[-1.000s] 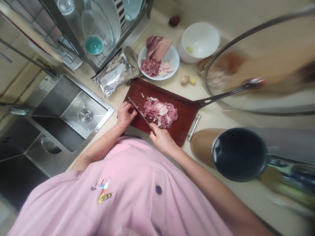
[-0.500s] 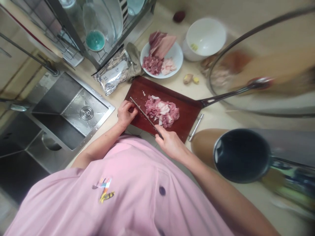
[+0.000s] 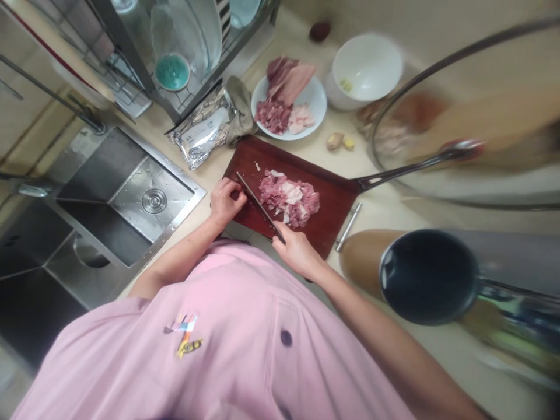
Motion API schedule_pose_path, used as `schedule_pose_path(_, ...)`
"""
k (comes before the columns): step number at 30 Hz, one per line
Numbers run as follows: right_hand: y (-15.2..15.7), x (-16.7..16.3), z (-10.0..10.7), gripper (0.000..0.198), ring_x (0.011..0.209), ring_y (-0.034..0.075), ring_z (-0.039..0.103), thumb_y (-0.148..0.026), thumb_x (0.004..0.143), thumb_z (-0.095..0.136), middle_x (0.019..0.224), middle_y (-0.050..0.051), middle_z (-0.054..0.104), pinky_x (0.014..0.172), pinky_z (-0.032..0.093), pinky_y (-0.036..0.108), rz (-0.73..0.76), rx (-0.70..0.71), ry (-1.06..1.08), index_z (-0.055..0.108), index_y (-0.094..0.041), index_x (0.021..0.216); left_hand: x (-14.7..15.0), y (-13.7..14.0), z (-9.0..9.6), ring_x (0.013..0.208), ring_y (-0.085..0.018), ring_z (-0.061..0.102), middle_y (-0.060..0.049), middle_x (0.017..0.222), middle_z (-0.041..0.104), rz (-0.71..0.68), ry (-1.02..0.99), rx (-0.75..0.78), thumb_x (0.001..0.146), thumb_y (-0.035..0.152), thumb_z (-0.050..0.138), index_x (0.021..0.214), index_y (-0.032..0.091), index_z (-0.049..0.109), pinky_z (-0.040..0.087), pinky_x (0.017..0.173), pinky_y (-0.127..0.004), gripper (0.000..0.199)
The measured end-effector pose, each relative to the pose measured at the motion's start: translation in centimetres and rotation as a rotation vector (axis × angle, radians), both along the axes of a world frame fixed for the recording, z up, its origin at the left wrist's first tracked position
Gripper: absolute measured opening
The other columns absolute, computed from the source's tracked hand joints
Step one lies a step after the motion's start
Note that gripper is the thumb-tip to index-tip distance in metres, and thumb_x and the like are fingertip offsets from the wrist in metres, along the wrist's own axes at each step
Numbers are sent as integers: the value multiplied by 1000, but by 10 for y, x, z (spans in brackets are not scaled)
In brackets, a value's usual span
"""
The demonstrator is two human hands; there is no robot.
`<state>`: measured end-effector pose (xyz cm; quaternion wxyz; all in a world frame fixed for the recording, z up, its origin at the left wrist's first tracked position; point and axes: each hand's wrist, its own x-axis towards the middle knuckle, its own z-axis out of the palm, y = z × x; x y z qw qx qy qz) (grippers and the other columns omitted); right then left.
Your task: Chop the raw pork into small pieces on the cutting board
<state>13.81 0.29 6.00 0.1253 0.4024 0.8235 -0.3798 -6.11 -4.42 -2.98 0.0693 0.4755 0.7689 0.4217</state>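
My right hand [image 3: 298,249] is closed around the handle of a knife [image 3: 257,201], seen almost edge-on over the dark red cutting board [image 3: 335,201]. The blade slants from my right hand toward the board's left end, along the near side of a pile of chopped raw meat [image 3: 291,198] with pale fat pieces on top. At the board's left edge rests my left hand [image 3: 227,201], fingers curled and thumb close to the forefinger, near the knife's tip. Whatever those fingers hold, if anything, is hidden. Small bits of meat lie scattered beside the blade.
Behind the board stand a white plate [image 3: 318,111] of raw meat, a white bowl [image 3: 367,67], ginger pieces [image 3: 335,142] and a silver packet [image 3: 203,128]. A steel sink [image 3: 168,175] is left, a dark pan [image 3: 429,277] right. A large glass lid [image 3: 437,76] stands at upper right.
My right hand has shifted slightly left, and the knife lies at a slightly steeper slant. My left hand and the meat pile look almost the same.
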Motion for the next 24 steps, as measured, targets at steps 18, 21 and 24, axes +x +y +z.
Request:
schedule_pose_path(18,1,-16,17,42,73,23,67,-24,87,40,80,8,72,68,46,29,71,67,-89,54,-18,126,-1,1,1,71,-15,52,-1,71,55,-1,-15,-15,73,23,67,66,18,55,44,68,-28,14)
schedule_pose_path(21,6,-41,4,40,84,25,67,-20,86,40,90,11,72,74,46,30,62,102,-14,57,-17,122,-3,1,2,71,-15,53,-1,72,56,-13,-21,-24,74,25,66,67,18,56,44,67,-28,14)
schedule_pose_path(24,3,-39,-2,42,87,25,67,-21,86,41,93,11,72,75,46,30,51,99,5,55,-17,126,-3,0,2,70,-14,52,-1,71,55,-5,-4,-26,73,24,65,67,18,55,44,67,-27,13)
